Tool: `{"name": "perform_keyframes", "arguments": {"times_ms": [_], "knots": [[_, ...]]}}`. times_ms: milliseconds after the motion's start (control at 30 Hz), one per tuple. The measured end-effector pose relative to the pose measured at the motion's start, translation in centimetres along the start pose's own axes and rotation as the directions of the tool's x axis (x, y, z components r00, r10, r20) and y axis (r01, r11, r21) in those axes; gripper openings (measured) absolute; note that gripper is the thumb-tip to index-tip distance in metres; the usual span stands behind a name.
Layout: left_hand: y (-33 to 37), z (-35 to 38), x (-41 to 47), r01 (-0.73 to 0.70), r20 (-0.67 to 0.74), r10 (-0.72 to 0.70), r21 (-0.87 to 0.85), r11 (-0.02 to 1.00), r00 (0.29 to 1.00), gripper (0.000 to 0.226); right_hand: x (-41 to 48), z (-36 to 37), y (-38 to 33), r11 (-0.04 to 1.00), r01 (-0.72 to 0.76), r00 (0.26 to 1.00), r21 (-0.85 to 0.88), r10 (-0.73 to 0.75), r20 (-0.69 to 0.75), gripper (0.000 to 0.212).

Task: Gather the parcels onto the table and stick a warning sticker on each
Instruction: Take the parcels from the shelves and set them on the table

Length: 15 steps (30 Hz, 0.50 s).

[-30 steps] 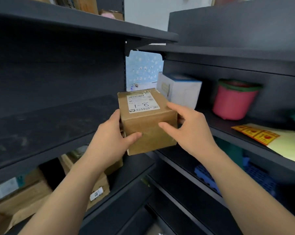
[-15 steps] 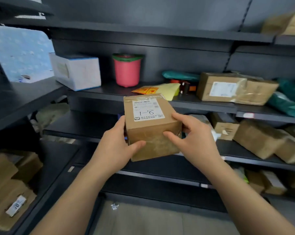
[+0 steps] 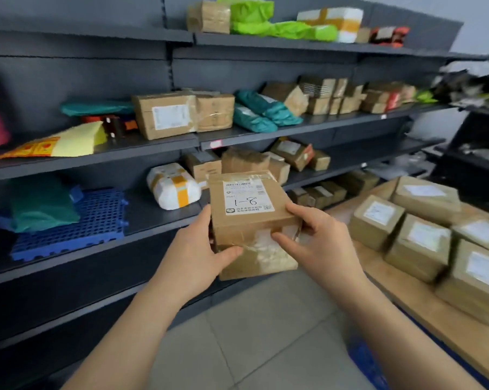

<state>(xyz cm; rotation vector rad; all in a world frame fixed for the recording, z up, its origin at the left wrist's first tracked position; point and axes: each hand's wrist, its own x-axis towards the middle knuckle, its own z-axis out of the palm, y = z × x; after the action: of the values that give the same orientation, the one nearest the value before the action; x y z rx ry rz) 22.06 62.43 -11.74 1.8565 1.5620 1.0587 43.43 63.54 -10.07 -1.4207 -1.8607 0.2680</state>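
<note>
A small brown cardboard parcel (image 3: 246, 220) with a white label reading "8-1" is held in the air in front of the shelves. My left hand (image 3: 201, 249) grips its left side, thumb on the front face. My right hand (image 3: 319, 240) grips its right side. A wooden table (image 3: 423, 305) at the right carries several brown parcels (image 3: 420, 243) with white labels. A yellow sheet with red and yellow warning stickers (image 3: 38, 147) lies on the middle shelf at the left.
Dark metal shelving (image 3: 142, 150) fills the left and back, holding many boxes, teal and green bags, a white taped package (image 3: 173, 187) and a blue plastic grid (image 3: 97, 220). Grey tiled floor (image 3: 251, 333) lies between shelving and table.
The view has swung to the right along the shelving; the table with parcels has come into sight. Both hands keep the same hold on the parcel.
</note>
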Motion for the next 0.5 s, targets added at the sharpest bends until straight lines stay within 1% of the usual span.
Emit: {"name": "perform_keyframes", "arguments": {"times_ms": [200,300,500], "knots": [[7.2,11.1,2.8,-0.113,0.164,0.114,-0.019,0.993,0.98,0.067,-3.9,-9.2,8.7,0.982,-0.18,0.976,-0.05,0.172,-0.136,0.059],[11.1,17.4,3.5,-0.169,0.233,0.175,-0.048,0.985,0.957,0.063,-5.9,-14.3,13.5,0.964,-0.246,0.956,-0.1,0.225,-0.188,0.057],[18.5,30.1,4.2,-0.231,0.359,0.285,-0.186,0.955,0.889,0.069,-10.4,-23.1,22.8,0.912,-0.368,0.902,-0.179,0.304,-0.305,0.056]]}}
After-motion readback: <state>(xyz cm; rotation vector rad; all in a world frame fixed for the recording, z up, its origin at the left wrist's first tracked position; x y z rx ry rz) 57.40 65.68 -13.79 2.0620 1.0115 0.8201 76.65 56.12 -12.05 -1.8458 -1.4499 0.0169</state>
